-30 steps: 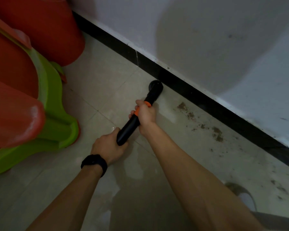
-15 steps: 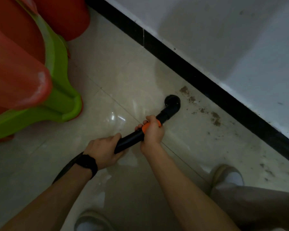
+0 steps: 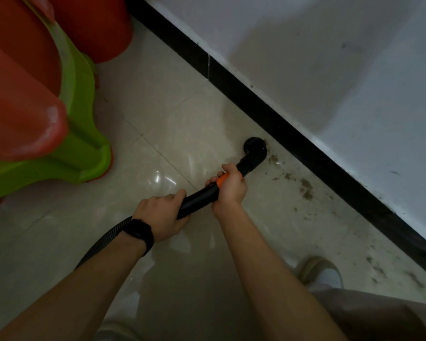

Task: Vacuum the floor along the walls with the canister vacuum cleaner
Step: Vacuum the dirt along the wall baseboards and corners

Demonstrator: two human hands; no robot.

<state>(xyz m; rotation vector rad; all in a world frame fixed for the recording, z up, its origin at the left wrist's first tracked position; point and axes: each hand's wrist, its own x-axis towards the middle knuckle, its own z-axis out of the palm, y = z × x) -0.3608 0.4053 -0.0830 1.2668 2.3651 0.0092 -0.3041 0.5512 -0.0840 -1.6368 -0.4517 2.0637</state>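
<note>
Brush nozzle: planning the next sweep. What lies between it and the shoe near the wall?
Head view: scattered brown dirt on bare tile along the skirting.

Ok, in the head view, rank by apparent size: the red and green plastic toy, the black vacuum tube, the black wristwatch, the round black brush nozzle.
1. red and green plastic toy, though nearest the camera
2. black vacuum tube
3. black wristwatch and round black brush nozzle look alike; unranked
</note>
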